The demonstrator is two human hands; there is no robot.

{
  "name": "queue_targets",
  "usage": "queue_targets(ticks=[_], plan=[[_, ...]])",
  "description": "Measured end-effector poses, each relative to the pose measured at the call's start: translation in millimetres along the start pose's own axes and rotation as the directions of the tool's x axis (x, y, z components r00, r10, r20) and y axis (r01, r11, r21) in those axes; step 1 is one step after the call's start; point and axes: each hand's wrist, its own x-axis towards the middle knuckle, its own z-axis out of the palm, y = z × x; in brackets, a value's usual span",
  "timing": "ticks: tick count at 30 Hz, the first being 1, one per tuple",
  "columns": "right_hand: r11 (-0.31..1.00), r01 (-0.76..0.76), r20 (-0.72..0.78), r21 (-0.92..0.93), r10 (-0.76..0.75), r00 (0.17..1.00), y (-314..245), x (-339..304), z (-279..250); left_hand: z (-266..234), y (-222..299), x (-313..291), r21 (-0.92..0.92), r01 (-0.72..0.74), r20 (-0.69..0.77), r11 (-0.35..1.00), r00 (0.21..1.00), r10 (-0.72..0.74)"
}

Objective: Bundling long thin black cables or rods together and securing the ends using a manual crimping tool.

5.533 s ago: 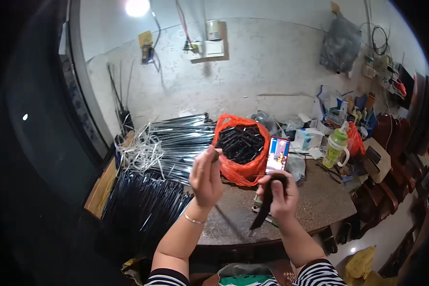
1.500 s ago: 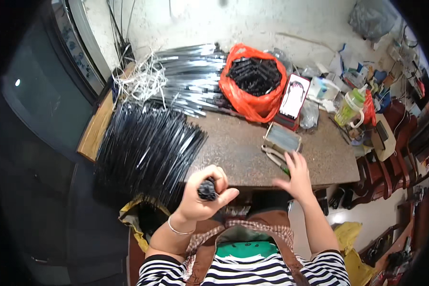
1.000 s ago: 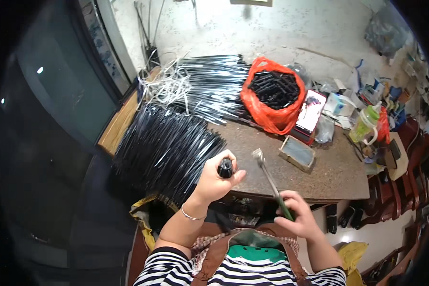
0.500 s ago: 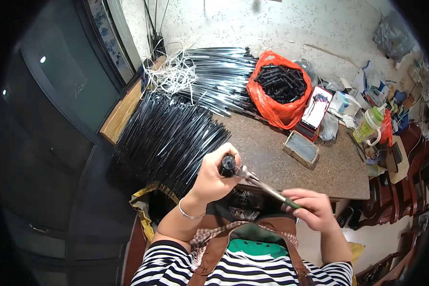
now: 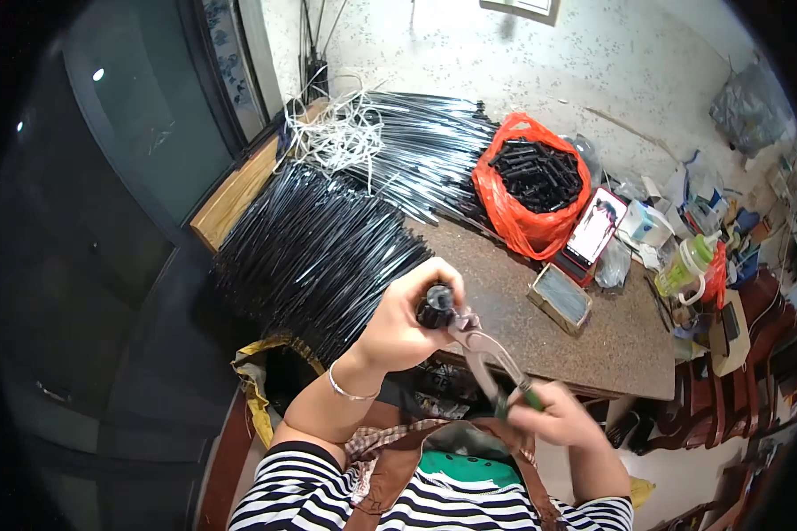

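Left hand (image 5: 405,319) is clenched around a black bundle (image 5: 436,306), with its round end poking up out of the fist. Can't really tell what it's made of from this angle. Right hand (image 5: 553,416), at about 4 o'clock from the left one, is a bit blurry but grasping the green grips of some pliers (image 5: 473,341). Handles are spread, and the head sits right up against the bundle on its 4 o'clock side; can't tell if the jaws actually bite it. Both hands are in front of the near edge of the table (image 5: 469,257).

Going by clock from the left fist: a big pile of black strips (image 5: 319,257) is at 10, a white tangle of string (image 5: 336,133) near 11, and shiny dark strips (image 5: 425,142) at 12. The red bag (image 5: 509,208) between 1 and 2 is loaded with short black pieces (image 5: 540,175). Phone (image 5: 596,226) leans at 2 with its screen lit, a grey block (image 5: 560,296) lies near 3, and a green bottle (image 5: 684,265) is further out between 2 and 3.
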Motion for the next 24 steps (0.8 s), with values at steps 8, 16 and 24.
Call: queue_targets(ticks=[8, 16, 24], plan=[[0.947, 0.010, -0.379, -0.322, -0.138, 0.915, 22.2, 8.4, 16.7, -2.6, -5.6, -0.5, 0.088, -0.085, -0.008, 0.992, 0.996, 0.086], [0.335, -0.655, 0.631, 0.677, 0.195, 0.751, 17.4, 0.8, 27.8, 3.7, -7.0, 8.7, 0.118, -0.164, 0.017, 0.979, 0.986, 0.163], [0.903, 0.036, -0.307, -0.428, -0.183, 0.934, 18.4, 14.5, 11.8, -10.4, -3.9, 13.3, 0.089, -0.105, 0.069, 0.990, 0.993, 0.099]])
